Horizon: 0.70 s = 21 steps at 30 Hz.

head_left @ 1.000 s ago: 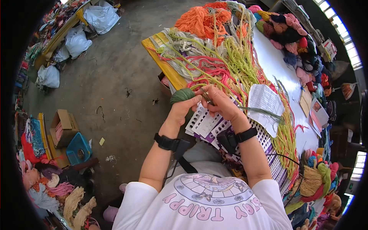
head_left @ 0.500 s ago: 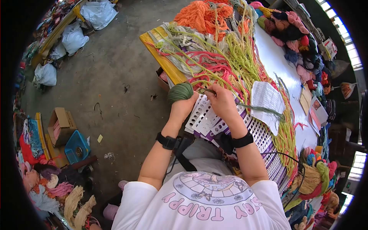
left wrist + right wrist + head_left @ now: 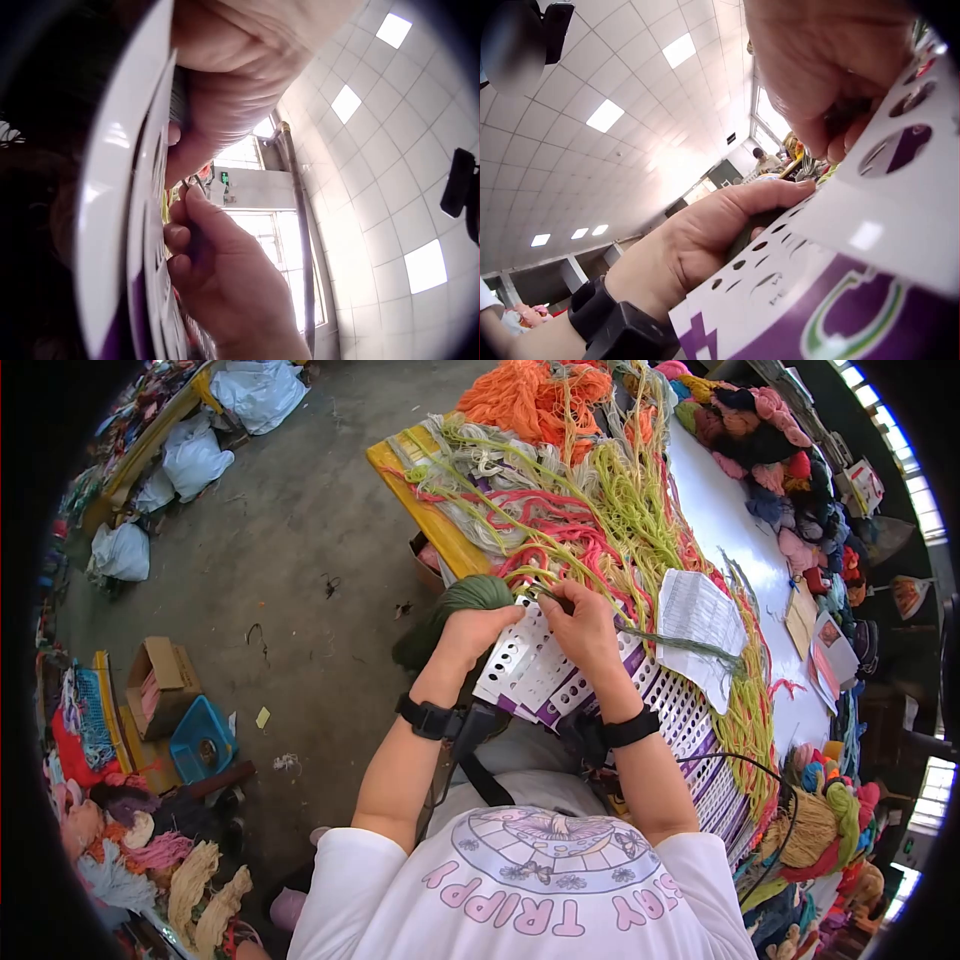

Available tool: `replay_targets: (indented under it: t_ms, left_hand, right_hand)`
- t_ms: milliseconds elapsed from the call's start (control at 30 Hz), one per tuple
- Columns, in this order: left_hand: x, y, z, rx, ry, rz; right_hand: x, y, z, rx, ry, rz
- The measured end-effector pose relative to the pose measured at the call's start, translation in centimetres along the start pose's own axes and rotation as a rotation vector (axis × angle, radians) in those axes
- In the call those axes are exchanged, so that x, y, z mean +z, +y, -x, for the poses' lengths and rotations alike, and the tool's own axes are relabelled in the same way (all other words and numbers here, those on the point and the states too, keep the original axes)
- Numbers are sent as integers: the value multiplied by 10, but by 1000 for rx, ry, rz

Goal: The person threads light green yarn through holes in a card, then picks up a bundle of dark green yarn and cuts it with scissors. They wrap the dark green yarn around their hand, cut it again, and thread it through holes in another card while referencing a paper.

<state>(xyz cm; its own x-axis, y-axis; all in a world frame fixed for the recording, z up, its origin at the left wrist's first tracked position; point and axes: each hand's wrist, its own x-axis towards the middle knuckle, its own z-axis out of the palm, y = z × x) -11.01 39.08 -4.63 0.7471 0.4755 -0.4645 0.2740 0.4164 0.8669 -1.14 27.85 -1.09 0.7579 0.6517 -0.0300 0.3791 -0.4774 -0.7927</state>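
My left hand [image 3: 470, 638] holds a dark green yarn skein [image 3: 478, 592], part of which hangs down past the wrist on the left. Just to its right, my right hand [image 3: 585, 628] pinches a thin green yarn strand between thumb and fingers; the left wrist view shows that strand [image 3: 189, 182] at the fingertips. Below both hands lie overlapping white and purple punched cards [image 3: 530, 670]. In the right wrist view the left thumb [image 3: 772, 193] lies along the edge of a card [image 3: 870, 232], and the skein is mostly hidden behind it.
Lime, pink and grey yarn [image 3: 630, 510] covers the table beyond the hands, with an orange heap [image 3: 530, 405] at the far end. A printed paper sheet [image 3: 700, 625] lies to the right, a green yarn bundle [image 3: 700, 647] across it. A yellow edge [image 3: 425, 500] borders the table.
The hands were together at the skein; the right hand has drawn away to the right. The skein, earlier a compact bunch, now droops to the left of the left hand.
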Motion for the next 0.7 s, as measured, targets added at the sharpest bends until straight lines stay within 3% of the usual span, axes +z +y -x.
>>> replay_targets:
  t_ms: [67, 100, 200, 233, 367, 433, 533, 633, 700]
  left_hand:
    - [-4, -8, -2, 6, -29, 194]
    - [-5, -5, -1, -71, -25, 175]
    - [-14, -9, -9, -190, -185, 466]
    - [-19, -12, -16, -254, -318, 546]
    - [-11, -8, -10, -350, -429, 693]
    - [-9, -14, -13, -387, -509, 764]
    - [-8, -26, -19, -313, -526, 774]
    - [-4, -34, -23, -304, -359, 710]
    - [4, -32, -19, -31, -210, 508]
  right_hand:
    - [0, 0, 3, -12, 18, -11]
    - [2, 0, 3, -41, 38, -6]
    - [5, 0, 6, -104, 91, 12]
    - [5, 0, 7, -114, 104, 21]
    - [5, 3, 5, -267, 131, 33]
    - [2, 0, 5, -240, 95, 40]
    - [1, 2, 3, -214, 44, 32]
    - [2, 6, 1, -201, 3, 48]
    - [3, 6, 1, -191, -14, 61]
